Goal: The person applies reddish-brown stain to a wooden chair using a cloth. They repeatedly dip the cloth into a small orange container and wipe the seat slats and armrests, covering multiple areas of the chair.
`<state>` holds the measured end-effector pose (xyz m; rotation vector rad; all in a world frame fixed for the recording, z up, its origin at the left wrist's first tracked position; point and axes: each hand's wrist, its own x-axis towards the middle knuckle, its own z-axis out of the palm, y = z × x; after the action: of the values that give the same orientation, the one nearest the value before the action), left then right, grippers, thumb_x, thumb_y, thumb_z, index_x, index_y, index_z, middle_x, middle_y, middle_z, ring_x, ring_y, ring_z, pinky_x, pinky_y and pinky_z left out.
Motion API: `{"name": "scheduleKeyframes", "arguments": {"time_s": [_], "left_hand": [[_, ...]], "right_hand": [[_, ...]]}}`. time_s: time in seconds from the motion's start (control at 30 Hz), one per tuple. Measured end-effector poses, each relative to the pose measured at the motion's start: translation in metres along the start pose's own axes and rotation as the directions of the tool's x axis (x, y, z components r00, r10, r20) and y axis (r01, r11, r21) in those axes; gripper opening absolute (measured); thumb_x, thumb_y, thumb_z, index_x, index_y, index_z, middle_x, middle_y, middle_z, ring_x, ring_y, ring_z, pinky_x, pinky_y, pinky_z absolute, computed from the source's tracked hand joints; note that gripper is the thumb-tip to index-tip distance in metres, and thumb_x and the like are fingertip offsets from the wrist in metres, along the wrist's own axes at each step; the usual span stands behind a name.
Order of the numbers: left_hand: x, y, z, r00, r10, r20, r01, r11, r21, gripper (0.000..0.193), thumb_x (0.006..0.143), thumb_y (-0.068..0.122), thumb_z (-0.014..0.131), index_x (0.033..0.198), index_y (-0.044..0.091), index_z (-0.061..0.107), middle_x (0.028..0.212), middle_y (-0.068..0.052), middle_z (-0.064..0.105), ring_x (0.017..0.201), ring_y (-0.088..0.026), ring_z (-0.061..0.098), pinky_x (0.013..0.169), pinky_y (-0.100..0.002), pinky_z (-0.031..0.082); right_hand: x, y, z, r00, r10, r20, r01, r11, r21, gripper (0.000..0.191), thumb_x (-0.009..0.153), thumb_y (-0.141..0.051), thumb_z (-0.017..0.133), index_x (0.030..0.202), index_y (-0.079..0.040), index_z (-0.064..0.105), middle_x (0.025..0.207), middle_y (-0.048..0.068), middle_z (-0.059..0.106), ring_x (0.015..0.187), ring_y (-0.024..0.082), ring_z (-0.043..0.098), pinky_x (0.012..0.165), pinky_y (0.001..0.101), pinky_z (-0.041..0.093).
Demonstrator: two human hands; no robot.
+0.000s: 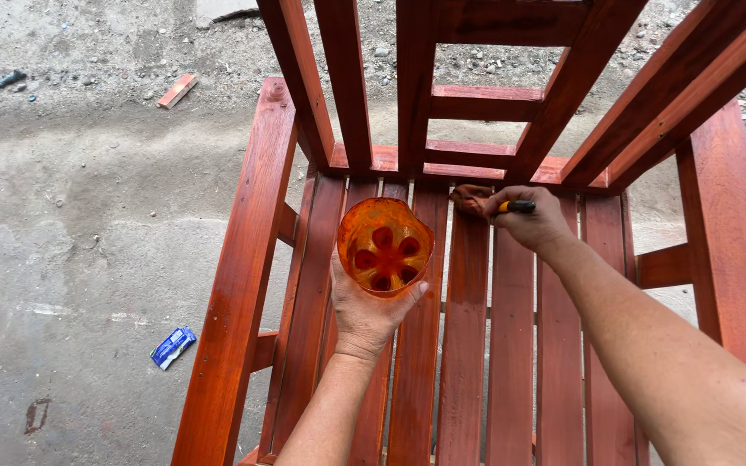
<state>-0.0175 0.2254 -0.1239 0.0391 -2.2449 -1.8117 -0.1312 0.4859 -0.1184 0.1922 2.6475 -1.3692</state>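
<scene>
1. While my left hand (366, 315) wraps around the base of a cut-off plastic cup (384, 246), fingers closed on it from below and thumb pressed on its right side, I hold the cup upright over the slats, its open mouth facing up at me.
2. Inside the cup, orange-red stain coats the walls and pools around the moulded lobes of the bottom.
3. My right hand (535, 223) is clenched around a brush handle (517, 206), yellow with a black end, which pokes out between thumb and forefinger.
4. At the tip, the stained brush head (470, 199) presses on the wood where the slats meet the rear crosspiece, just beyond the cup.
5. Under both hands lies a slatted wooden chair (243, 259), glossy red-brown all over, its frame rails rising toward me at the top.
6. Beyond it is a grey concrete floor (88, 242), with a crumpled blue wrapper (173, 347) to the left and a small wood offcut (177, 90) farther away.
</scene>
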Motion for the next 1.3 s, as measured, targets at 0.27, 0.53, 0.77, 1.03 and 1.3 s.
{"name": "scheduleKeyframes", "arguments": {"time_s": [0.27,0.53,0.77,1.03,1.3], "left_hand": [[-0.015,0.023,0.008,0.999,0.011,0.046,-0.013,0.999,0.046,0.105,0.061,0.028,0.099,0.142,0.015,0.034,0.134,-0.010,0.051,0.127,-0.025,0.058,0.112,-0.039,0.055],[-0.044,0.050,-0.004,0.992,0.049,0.118,-0.053,0.998,0.028,0.104,0.061,0.029,0.099,0.141,0.014,0.034,0.133,-0.010,0.054,0.125,-0.025,0.062,0.108,-0.039,0.058],[-0.073,0.052,-0.018,0.983,0.110,0.144,-0.106,0.994,-0.034,0.101,0.063,0.032,0.098,0.140,0.013,0.035,0.133,-0.010,0.054,0.124,-0.025,0.063,0.107,-0.037,0.061],[-0.102,0.054,-0.027,0.977,0.088,0.193,-0.095,0.995,0.029,0.100,0.063,0.035,0.099,0.137,0.015,0.034,0.133,-0.009,0.053,0.125,-0.025,0.062,0.106,-0.038,0.061],[-0.118,0.050,-0.034,0.978,0.070,0.197,-0.077,0.997,0.029,0.102,0.064,0.036,0.098,0.139,0.017,0.031,0.134,-0.010,0.052,0.126,-0.025,0.061,0.106,-0.038,0.061]], "right_hand": [[-0.079,0.019,0.016,0.994,0.081,0.075,-0.074,0.992,-0.104,0.015,0.075,-0.003,0.082,0.081,-0.017,0.082,0.101,0.000,0.080,0.093,0.016,0.073,0.089,0.0289,0.056],[-0.189,0.036,0.043,0.996,-0.054,0.071,0.067,0.980,-0.185,0.018,0.068,-0.001,0.081,0.077,-0.016,0.077,0.092,0.002,0.075,0.092,0.022,0.074,0.083,0.0348,0.058],[-0.268,0.044,0.062,0.989,-0.048,0.141,0.076,0.977,-0.201,0.023,0.065,0.003,0.080,0.075,-0.017,0.074,0.094,-0.002,0.074,0.093,0.021,0.074,0.083,0.0344,0.059],[-0.334,0.044,0.078,0.982,0.023,0.186,0.024,0.969,-0.247,0.026,0.065,0.004,0.081,0.076,-0.019,0.075,0.097,-0.005,0.072,0.095,0.018,0.073,0.083,0.0336,0.058],[-0.374,0.030,0.074,0.949,0.088,0.303,-0.012,0.970,-0.243,0.022,0.068,0.002,0.079,0.076,-0.018,0.076,0.096,-0.005,0.072,0.095,0.015,0.073,0.084,0.0335,0.058]]}}
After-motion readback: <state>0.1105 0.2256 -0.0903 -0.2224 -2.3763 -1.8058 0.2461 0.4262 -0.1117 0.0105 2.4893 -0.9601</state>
